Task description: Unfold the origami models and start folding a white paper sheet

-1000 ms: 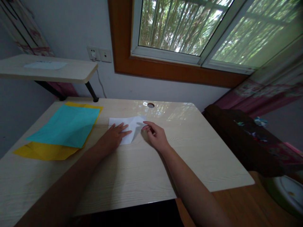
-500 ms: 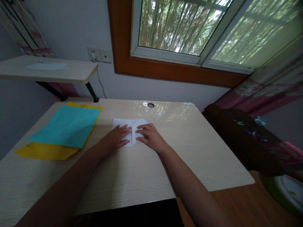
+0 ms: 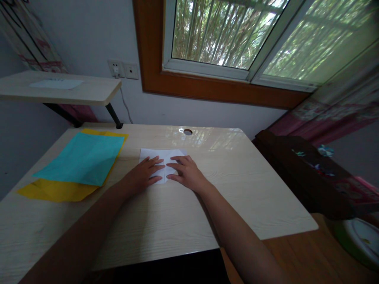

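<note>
A folded sheet of white paper (image 3: 160, 153) lies flat on the desk, with a crease or seam running down its middle. My left hand (image 3: 148, 171) rests on its left half, fingers spread and pointing right. On the right half lies my right hand (image 3: 186, 169), its fingers apart and pointing left, the fingertips close to the middle seam. Both hands press from above and grip nothing. Parts of the paper are hidden beneath them.
Left of the hands, a turquoise sheet (image 3: 85, 157) overlaps a yellow sheet (image 3: 59, 191) on the desk (image 3: 237, 197). A raised shelf (image 3: 97, 88) on black legs stands at the back left, bearing a white paper. Near the back edge is a cable hole (image 3: 188, 132).
My right hand has shifted slightly left, its fingertips nearer the middle seam, and the right flap now lies flatter. My left hand has stayed almost in place.
</note>
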Motion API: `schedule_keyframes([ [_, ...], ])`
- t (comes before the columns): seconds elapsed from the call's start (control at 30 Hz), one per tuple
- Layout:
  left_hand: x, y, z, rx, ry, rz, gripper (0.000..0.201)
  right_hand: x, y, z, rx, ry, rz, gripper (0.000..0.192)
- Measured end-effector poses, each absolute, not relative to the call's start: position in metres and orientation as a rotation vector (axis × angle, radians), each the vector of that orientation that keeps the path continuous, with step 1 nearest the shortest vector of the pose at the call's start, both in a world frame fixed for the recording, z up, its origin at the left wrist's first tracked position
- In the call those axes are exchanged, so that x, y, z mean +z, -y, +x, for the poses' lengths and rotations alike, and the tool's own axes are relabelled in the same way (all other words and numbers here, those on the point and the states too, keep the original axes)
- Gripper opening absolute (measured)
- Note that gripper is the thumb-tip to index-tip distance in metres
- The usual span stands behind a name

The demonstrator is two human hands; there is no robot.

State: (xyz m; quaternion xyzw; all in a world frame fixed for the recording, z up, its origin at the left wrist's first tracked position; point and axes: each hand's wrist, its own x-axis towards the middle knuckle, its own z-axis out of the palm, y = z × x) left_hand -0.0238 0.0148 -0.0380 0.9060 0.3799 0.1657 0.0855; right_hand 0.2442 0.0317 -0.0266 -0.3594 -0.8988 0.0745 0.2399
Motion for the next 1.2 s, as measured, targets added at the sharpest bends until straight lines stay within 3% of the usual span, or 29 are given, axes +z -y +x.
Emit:
schedule_keyframes([
  [0.27, -0.037, -0.013, -0.022, 0.445, -1.179, 2.722, 0.055, -0.024, -0.032, 0.245, 0.203, 2.404, -1.072, 0.051],
  [0.6, -0.029, -0.007, -0.013, 0.363, -1.269, 2.719, 0.067, -0.024, -0.041, 0.256, 0.18, 2.362, -1.15, 0.035],
  [1.2, -0.026, -0.002, -0.005, 0.343, -1.347, 2.705, 0.065, -0.025, -0.059, 0.286, 0.218, 2.081, -1.386, 0.023],
])
